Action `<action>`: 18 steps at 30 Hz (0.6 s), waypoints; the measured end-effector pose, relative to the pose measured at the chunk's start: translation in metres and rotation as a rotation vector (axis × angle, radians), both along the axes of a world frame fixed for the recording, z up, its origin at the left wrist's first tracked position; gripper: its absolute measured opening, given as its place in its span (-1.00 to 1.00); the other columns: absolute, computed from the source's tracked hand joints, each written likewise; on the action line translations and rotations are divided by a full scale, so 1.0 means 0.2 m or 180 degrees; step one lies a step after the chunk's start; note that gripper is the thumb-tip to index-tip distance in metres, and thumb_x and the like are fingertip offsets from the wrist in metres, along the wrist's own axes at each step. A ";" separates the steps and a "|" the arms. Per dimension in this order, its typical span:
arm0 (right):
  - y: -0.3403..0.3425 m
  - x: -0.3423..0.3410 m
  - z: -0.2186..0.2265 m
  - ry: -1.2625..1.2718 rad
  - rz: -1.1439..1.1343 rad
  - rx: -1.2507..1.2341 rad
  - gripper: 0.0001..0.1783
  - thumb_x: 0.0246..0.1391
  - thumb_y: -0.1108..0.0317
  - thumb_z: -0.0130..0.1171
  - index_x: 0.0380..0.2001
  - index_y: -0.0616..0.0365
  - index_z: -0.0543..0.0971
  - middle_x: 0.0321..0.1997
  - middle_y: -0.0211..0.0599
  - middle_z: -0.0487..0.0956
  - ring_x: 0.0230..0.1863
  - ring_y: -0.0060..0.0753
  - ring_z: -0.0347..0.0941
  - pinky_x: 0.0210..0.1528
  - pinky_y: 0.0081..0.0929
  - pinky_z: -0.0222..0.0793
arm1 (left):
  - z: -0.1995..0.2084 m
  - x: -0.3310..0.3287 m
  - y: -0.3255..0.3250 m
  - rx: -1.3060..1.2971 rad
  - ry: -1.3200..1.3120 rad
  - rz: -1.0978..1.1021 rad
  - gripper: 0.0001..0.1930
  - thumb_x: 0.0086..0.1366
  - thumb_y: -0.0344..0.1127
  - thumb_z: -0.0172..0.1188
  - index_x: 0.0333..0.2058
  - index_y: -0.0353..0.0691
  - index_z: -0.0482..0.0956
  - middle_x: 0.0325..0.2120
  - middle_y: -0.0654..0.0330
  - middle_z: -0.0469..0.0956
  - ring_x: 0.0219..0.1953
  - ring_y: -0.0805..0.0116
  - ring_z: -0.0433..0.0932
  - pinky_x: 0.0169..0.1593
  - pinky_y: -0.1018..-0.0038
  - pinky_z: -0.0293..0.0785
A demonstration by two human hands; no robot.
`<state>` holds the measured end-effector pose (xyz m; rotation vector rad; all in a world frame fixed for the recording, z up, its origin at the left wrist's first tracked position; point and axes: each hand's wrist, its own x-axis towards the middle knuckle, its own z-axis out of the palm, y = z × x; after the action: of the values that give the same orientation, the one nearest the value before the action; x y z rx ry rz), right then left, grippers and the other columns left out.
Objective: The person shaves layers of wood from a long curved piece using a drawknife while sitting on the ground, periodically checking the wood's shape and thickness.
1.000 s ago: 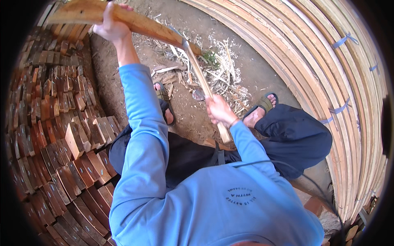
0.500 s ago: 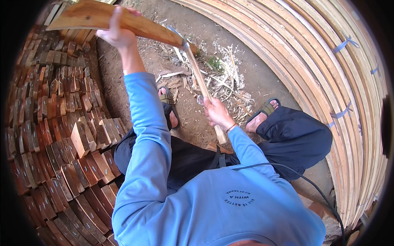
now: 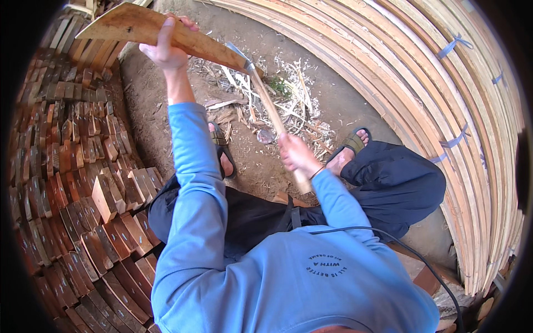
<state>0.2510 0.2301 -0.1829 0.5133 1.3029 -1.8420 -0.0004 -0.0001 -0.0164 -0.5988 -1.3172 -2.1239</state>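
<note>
My left hand (image 3: 166, 53) is raised at the far left, its thumb and fingers gripping a broad, tapered wooden plank (image 3: 125, 25). The plank slants down to the right, and its narrow end is above the wood shavings. My right hand (image 3: 298, 155) is closed around the pale wooden handle of a hatchet (image 3: 268, 105), near the lower part of the handle. The hatchet's metal head (image 3: 248, 65) is against or very close to the plank's narrow end; whether it cuts in, I cannot tell.
Wood shavings (image 3: 302, 94) litter the dirt floor between my sandalled feet. Stacked brown wood blocks (image 3: 72, 200) fill the left side. Long pale boards (image 3: 388, 72), tied with blue strips, curve along the right. A black cable (image 3: 411, 250) runs over my shirt.
The plank's broad end and my left hand have shifted slightly down and right, and the plank has turned a little. My right hand keeps hold of the hatchet with the head still near the narrow end.
</note>
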 end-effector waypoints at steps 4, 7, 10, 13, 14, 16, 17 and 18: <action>-0.15 0.07 0.06 0.0172 -0.0230 0.0243 -0.59 0.50 -0.02 -0.20 -0.28 0.08 0.38 -0.59 -0.58 0.28 -0.70 -0.69 0.16 -0.76 -0.63 0.19 | 0.03 0.04 0.04 -0.0320 0.0081 0.0359 -0.79 0.19 -0.43 0.19 -0.26 -0.49 0.49 -0.49 -0.06 0.50 -0.48 0.12 0.57 -0.41 0.14 0.63; 0.05 -0.03 0.05 0.0101 0.0295 0.0276 -0.60 0.52 -0.01 -0.23 -0.27 0.07 0.36 -0.58 -0.60 0.28 -0.70 -0.72 0.11 -0.75 -0.65 0.16 | 0.03 -0.01 -0.12 -0.0293 -0.0320 0.0219 -0.74 0.22 -0.32 0.16 -0.23 -0.42 0.46 -0.47 -0.04 0.49 -0.41 0.12 0.55 -0.34 0.10 0.60; 0.14 -0.06 0.11 0.0058 0.0269 0.0262 -0.61 0.52 -0.03 -0.23 -0.28 0.02 0.33 -0.59 -0.66 0.20 -0.71 -0.77 0.02 -0.74 -0.67 -0.03 | 0.02 -0.01 -0.14 -0.0413 -0.0300 0.0258 -0.73 0.22 -0.29 0.16 -0.24 -0.41 0.47 -0.48 -0.03 0.50 -0.40 0.11 0.55 -0.35 0.12 0.59; 0.11 0.02 0.10 0.0095 0.0285 0.0415 -0.60 0.52 -0.03 -0.25 -0.28 0.02 0.33 -0.59 -0.66 0.21 -0.71 -0.77 0.03 -0.74 -0.67 0.03 | 0.02 -0.03 -0.14 -0.0192 -0.0334 0.0262 -0.74 0.21 -0.30 0.15 -0.27 -0.42 0.46 -0.50 -0.02 0.49 -0.42 0.11 0.55 -0.35 0.14 0.59; 0.07 0.08 0.03 0.0132 0.0235 0.0592 -0.67 0.51 0.08 -0.21 -0.25 0.05 0.38 -0.56 -0.56 0.33 -0.71 -0.68 0.19 -0.75 -0.59 0.22 | 0.02 -0.04 -0.14 -0.0110 -0.0315 0.0495 -0.74 0.20 -0.31 0.17 -0.29 -0.46 0.48 -0.53 -0.05 0.50 -0.48 0.09 0.56 -0.39 0.15 0.60; -0.04 0.20 0.08 0.0401 0.0161 0.0904 -0.67 0.49 0.11 -0.18 -0.27 0.09 0.41 -0.61 -0.47 0.42 -0.76 -0.58 0.32 -0.75 -0.51 0.29 | 0.01 -0.06 -0.20 -0.0001 -0.0266 0.0989 -0.73 0.20 -0.34 0.19 -0.33 -0.52 0.50 -0.59 -0.10 0.52 -0.60 0.07 0.57 -0.46 0.17 0.62; -0.07 0.29 0.08 0.0554 0.0242 0.1064 -0.65 0.49 0.11 -0.16 -0.30 0.11 0.42 -0.64 -0.43 0.43 -0.78 -0.53 0.36 -0.75 -0.48 0.31 | -0.01 -0.07 -0.27 -0.0002 -0.0305 0.1064 -0.73 0.20 -0.33 0.19 -0.33 -0.52 0.49 -0.59 -0.10 0.52 -0.60 0.07 0.57 -0.47 0.17 0.62; -0.08 0.38 0.06 0.0720 0.0316 0.1254 -0.63 0.48 0.11 -0.15 -0.34 0.13 0.43 -0.68 -0.39 0.45 -0.80 -0.48 0.39 -0.75 -0.44 0.32 | -0.03 -0.08 -0.35 0.0027 -0.0333 0.1130 -0.73 0.20 -0.33 0.18 -0.33 -0.52 0.48 -0.59 -0.10 0.53 -0.60 0.06 0.57 -0.47 0.17 0.62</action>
<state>0.3263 0.2140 -0.1716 0.4422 1.8285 -1.5998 -0.0172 -0.0707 -0.0233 -0.2298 -1.3559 -1.8870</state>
